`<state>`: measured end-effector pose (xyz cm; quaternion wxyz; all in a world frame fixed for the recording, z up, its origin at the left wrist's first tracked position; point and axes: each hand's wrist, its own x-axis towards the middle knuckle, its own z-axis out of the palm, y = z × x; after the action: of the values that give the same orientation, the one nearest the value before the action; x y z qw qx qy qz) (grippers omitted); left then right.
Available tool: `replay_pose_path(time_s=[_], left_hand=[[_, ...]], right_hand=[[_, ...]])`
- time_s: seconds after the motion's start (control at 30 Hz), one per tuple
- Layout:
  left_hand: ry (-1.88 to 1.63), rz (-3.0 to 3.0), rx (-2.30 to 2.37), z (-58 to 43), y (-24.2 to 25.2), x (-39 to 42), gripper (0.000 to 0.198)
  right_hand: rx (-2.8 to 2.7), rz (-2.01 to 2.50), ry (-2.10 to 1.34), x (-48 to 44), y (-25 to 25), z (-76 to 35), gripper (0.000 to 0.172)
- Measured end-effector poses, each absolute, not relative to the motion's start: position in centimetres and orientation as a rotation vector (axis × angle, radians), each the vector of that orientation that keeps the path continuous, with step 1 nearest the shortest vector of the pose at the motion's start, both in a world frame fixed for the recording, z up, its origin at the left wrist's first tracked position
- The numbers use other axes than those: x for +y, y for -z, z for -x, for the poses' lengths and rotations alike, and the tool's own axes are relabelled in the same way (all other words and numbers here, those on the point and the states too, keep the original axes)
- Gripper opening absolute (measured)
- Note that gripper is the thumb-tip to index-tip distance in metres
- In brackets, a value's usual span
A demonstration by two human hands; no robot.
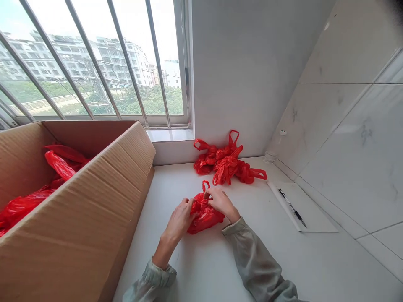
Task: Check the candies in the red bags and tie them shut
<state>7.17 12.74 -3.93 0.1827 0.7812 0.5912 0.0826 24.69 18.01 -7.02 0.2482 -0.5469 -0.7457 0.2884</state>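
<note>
Left hand [180, 218] and right hand [220, 201] are closed on a red bag [204, 217] lying on the counter [220, 268]. By the wall [239, 84], bunched bags [226, 161] are already piled; loose bags [59, 164] are left in the box [94, 205].

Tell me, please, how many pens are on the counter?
1: a black pen on the white sheet at the right, by the tiled wall; the cardboard box could hide others.
</note>
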Motion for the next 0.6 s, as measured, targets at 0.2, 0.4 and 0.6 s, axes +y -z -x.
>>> replay_pose_path(time_s=[0.2, 0.4, 0.6], left_hand=[[-0.6, -2.176, 1.576, -6.8, 3.6, 12.6, 0.04], [-0.838, -2.04, 1.59, -5.7, 2.4, 13.0, 0.033], [-1.037, -1.847, 1.67, -4.2, 0.6, 12.9, 0.046]], right_hand=[[-1.956, 1.204, -0.939, 18.0, 5.3, -25.3, 0.011], [-1.748, 1.059, -1.176, 17.2, 3.2, -26.1, 0.009], [-1.646, 1.154, -1.038, 17.6, 2.7, -29.4, 0.007]])
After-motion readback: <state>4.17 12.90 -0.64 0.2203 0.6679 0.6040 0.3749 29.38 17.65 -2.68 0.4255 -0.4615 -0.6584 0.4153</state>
